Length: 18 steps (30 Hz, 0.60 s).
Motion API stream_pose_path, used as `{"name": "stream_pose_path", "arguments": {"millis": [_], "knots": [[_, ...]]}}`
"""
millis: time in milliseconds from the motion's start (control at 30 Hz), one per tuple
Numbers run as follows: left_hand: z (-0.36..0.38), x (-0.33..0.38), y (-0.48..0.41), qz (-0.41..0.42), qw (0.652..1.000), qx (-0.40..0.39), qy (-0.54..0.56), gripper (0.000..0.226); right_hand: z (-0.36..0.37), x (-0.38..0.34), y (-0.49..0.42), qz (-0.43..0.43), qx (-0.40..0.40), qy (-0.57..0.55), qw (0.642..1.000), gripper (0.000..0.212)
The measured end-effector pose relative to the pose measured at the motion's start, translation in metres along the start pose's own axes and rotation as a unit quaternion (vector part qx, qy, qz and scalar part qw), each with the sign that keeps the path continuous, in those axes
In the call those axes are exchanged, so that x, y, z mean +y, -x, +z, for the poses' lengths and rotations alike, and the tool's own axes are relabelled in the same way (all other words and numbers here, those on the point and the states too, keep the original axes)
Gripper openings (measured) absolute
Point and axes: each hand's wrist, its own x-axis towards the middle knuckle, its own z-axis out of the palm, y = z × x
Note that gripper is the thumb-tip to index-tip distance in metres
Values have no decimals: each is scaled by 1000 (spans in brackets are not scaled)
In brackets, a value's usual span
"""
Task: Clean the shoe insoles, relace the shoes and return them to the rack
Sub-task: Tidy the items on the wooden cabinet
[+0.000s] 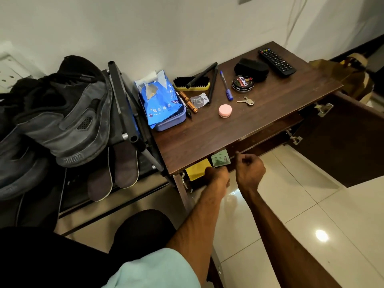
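Two insoles (124,165) lie side by side on the lower shelf of the rack (121,96), toes pointing toward the person. The grey shoes (68,121) are piled above them on the top tier, no laces showing from here. Over at the front edge of the worktop (207,138), the left hand (217,176) pinches a small green card (220,161) by its lower edge, holding it up just under the lip. The right hand (250,169) hovers just beside it, fingers curled in, back to the camera, so whether it grips anything cannot be told. A yellow cloth (197,169) sits in the cabinet behind the left hand. Up on the worktop there's a torn pack of wipes (158,94) in a blue tray (172,119), a brush (191,84), a pen (226,86), a polish tin (243,83), keys (246,100), a pink pot (225,110) and a remote (276,62) at the far corner.
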Motion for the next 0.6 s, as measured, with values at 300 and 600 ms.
{"name": "stream_pose_path", "arguments": {"millis": [300,600], "knots": [[-21,71,75,331,904,-48,-267,38,-42,-97,-10,-243,20,-52,968,15],[-62,129,80,481,814,138,-294,23,26,-143,-70,-310,-158,273,897,40]]}}
